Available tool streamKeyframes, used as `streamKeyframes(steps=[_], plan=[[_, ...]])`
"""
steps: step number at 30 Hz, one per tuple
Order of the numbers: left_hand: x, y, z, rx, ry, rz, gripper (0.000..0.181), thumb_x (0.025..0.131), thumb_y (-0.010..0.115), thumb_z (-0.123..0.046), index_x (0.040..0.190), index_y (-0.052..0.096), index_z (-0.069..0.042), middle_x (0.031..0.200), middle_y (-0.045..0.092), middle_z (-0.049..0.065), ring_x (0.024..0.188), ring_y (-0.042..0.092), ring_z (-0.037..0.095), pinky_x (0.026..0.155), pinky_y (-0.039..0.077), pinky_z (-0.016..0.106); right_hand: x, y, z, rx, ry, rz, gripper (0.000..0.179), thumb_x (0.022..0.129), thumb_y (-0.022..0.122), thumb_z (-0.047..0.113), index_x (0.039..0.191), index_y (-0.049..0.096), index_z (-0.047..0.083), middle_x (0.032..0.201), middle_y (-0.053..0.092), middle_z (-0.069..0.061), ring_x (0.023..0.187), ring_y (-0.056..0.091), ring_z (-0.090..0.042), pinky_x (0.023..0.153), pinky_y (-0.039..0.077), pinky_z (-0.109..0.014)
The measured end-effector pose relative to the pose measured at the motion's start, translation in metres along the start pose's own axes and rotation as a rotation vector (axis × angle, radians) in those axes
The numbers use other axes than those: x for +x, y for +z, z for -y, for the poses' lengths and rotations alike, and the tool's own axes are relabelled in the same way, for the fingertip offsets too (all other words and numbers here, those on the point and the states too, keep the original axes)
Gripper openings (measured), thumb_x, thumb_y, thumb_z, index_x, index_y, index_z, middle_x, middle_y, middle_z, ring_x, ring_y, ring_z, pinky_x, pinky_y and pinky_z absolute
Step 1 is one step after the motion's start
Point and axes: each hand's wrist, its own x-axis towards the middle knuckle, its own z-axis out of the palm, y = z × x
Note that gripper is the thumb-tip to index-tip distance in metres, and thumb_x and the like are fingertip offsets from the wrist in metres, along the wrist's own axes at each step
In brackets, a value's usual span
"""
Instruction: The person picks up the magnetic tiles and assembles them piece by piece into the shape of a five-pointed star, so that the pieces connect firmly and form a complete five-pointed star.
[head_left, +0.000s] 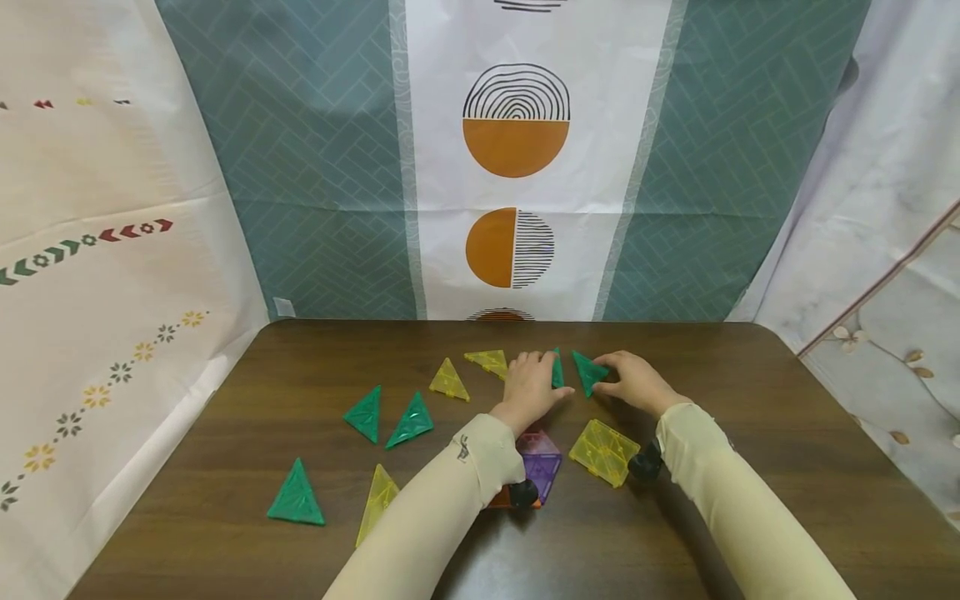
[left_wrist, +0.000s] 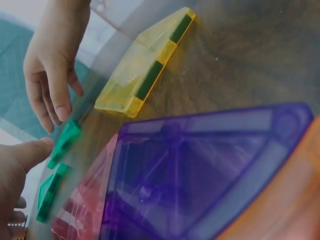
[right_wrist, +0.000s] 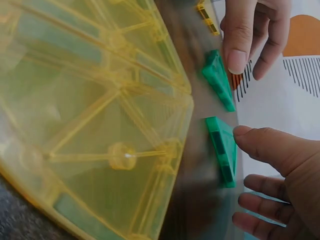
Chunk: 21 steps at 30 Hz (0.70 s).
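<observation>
At the far side of the table, two green triangular magnetic tiles stand between my hands. My left hand [head_left: 529,385] lies beside the left green tile [head_left: 557,372], thumb stretched out just below it, partly covering it. My right hand [head_left: 634,382] is at the right green tile [head_left: 588,372], index finger and thumb on either side of its near corner. In the right wrist view, the right thumb [right_wrist: 260,145] is right at that tile's edge, and the other fingers are loosely bent. Under my left wrist sits a joined piece with purple [left_wrist: 200,170], pink [left_wrist: 82,210] and orange parts.
A yellow joined panel [head_left: 603,452] lies near my right wrist. Left of my arm are green triangles [head_left: 297,497] and a tall yellow triangle [head_left: 377,503], partly behind the sleeve. Two smaller yellow triangles [head_left: 449,382] lie farther back. Patterned cloth hangs behind the table.
</observation>
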Motion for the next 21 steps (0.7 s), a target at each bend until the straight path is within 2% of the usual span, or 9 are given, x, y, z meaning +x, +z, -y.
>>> streamKeyframes(steps=[5, 13, 21], plan=[[0.003, 0.004, 0.0, -0.002, -0.022, -0.011, 0.068, 0.081, 0.071, -0.051, 0.135, 0.053, -0.013, 0.126, 0.062, 0.006, 0.117, 0.054, 0.024, 0.1, 0.043, 0.038, 0.002, 0.002, 0.0, -0.017, -0.003, 0.022, 0.052, 0.089, 0.069, 0.021, 0.132, 0.053, -0.003, 0.133, 0.054, -0.028, 0.12, 0.052, -0.044, 0.1, 0.044, -0.055], [0.005, 0.007, 0.004, 0.003, -0.027, -0.001, 0.07, 0.082, 0.07, -0.051, 0.137, 0.051, -0.014, 0.123, 0.063, 0.007, 0.117, 0.054, 0.025, 0.1, 0.042, 0.039, 0.003, 0.002, 0.005, -0.058, 0.001, 0.04, 0.046, 0.089, 0.068, 0.023, 0.127, 0.059, -0.001, 0.129, 0.055, -0.028, 0.109, 0.058, -0.039, 0.092, 0.05, -0.05], [0.005, 0.012, 0.002, 0.068, -0.028, -0.002, 0.067, 0.081, 0.07, -0.053, 0.134, 0.053, -0.016, 0.116, 0.064, 0.005, 0.11, 0.056, 0.023, 0.097, 0.044, 0.038, 0.002, 0.004, 0.007, -0.061, 0.029, 0.057, 0.045, 0.09, 0.068, 0.025, 0.126, 0.06, 0.0, 0.131, 0.053, -0.028, 0.102, 0.061, -0.033, 0.087, 0.052, -0.046]])
